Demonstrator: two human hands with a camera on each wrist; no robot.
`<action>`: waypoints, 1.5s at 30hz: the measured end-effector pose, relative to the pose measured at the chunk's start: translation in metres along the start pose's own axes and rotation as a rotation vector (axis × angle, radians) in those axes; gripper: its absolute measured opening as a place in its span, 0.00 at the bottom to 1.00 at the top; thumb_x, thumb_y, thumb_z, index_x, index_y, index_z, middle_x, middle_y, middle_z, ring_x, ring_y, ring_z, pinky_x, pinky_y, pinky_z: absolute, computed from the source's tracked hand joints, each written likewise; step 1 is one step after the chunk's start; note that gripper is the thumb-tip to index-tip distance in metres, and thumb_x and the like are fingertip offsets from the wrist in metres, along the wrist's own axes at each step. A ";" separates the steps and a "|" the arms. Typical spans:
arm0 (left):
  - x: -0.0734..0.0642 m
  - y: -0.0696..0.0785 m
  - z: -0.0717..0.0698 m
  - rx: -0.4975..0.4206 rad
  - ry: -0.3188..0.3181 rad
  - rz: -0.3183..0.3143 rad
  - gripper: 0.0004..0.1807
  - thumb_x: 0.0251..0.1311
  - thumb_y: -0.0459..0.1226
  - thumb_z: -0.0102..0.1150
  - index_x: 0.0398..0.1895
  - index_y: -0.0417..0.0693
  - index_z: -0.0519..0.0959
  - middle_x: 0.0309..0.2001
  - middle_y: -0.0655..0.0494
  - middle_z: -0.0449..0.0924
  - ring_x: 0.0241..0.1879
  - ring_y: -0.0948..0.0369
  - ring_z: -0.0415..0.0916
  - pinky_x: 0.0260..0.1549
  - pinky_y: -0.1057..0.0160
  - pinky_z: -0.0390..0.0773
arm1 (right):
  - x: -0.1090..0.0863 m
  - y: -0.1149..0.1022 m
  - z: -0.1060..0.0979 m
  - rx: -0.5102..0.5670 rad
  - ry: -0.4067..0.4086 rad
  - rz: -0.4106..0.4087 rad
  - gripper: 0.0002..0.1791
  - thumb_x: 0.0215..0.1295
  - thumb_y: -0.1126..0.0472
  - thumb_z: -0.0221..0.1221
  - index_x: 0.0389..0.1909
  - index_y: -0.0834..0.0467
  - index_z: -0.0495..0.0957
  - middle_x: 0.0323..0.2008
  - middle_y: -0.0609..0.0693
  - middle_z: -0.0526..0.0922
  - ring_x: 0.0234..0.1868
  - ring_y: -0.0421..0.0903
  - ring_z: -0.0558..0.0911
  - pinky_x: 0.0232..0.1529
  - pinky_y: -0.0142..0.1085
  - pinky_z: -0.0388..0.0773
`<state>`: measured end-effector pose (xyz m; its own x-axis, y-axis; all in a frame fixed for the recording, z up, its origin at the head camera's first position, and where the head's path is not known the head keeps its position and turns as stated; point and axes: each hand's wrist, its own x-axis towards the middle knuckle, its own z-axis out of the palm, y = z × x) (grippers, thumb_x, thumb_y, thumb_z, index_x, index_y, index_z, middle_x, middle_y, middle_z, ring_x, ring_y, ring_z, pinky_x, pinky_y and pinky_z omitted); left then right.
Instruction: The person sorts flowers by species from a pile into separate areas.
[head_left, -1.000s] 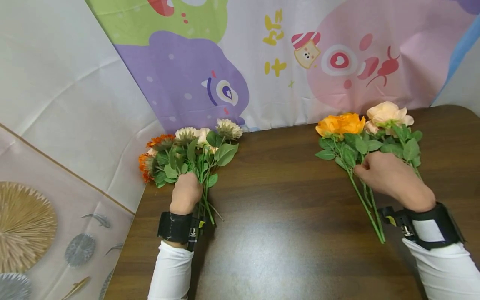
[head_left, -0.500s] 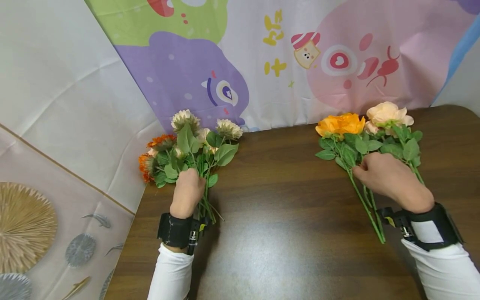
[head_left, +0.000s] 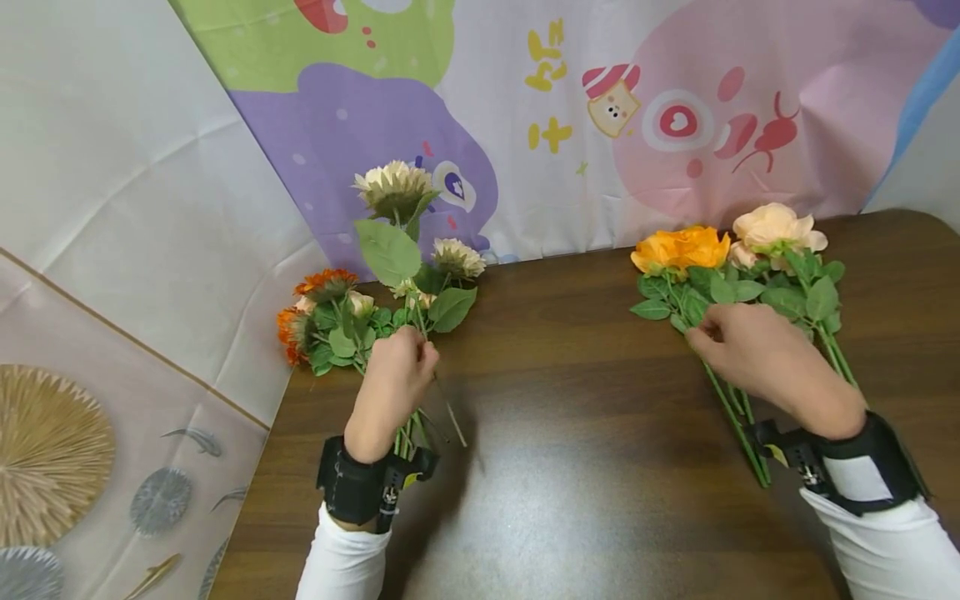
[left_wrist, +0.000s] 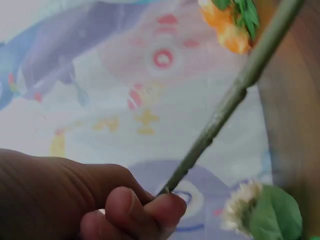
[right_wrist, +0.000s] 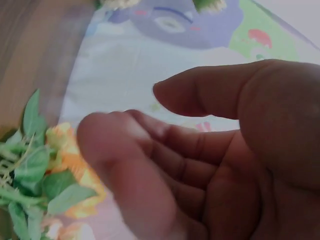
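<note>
In the head view my left hand point(head_left: 393, 375) pinches the stem of a cream-white flower point(head_left: 393, 185) between thumb and fingers. Its head and broad leaf stand raised above the left pile. The left wrist view shows the bare green stem point(left_wrist: 215, 122) running up from the fingertips. Under that hand lie orange flowers point(head_left: 326, 285) and another cream-white flower point(head_left: 459, 258). Over on the right, my right hand point(head_left: 772, 358) hovers above the stems of a yellow-orange flower point(head_left: 681, 248) and a peach flower point(head_left: 776, 227). In the right wrist view its thumb and loosely bent fingers stand apart around nothing.
Both flower piles lie on a dark brown wooden table point(head_left: 555, 467). Right behind its back edge hangs a cartoon-printed sheet point(head_left: 547, 200). A pale cloth with round prints point(head_left: 161, 500) runs along the left side.
My left hand has drawn the cream-white flower up out of the left pile and tilted it upright, shifting slightly right. My right hand has moved slightly left over the stems.
</note>
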<state>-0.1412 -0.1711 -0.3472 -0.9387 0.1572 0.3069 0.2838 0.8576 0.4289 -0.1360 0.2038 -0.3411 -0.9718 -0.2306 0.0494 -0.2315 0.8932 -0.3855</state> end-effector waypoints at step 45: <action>-0.039 0.086 0.046 -0.208 0.003 0.514 0.10 0.64 0.37 0.45 0.41 0.44 0.75 0.21 0.62 0.73 0.18 0.71 0.64 0.18 0.70 0.70 | -0.017 -0.070 0.022 0.344 0.373 -0.386 0.05 0.57 0.63 0.62 0.25 0.52 0.77 0.17 0.41 0.77 0.14 0.34 0.70 0.15 0.32 0.70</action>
<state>-0.0886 -0.0809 -0.3610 -0.6690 0.5282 0.5229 0.7379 0.5564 0.3820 -0.1023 0.1367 -0.3352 -0.7860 -0.3061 0.5372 -0.6007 0.5835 -0.5465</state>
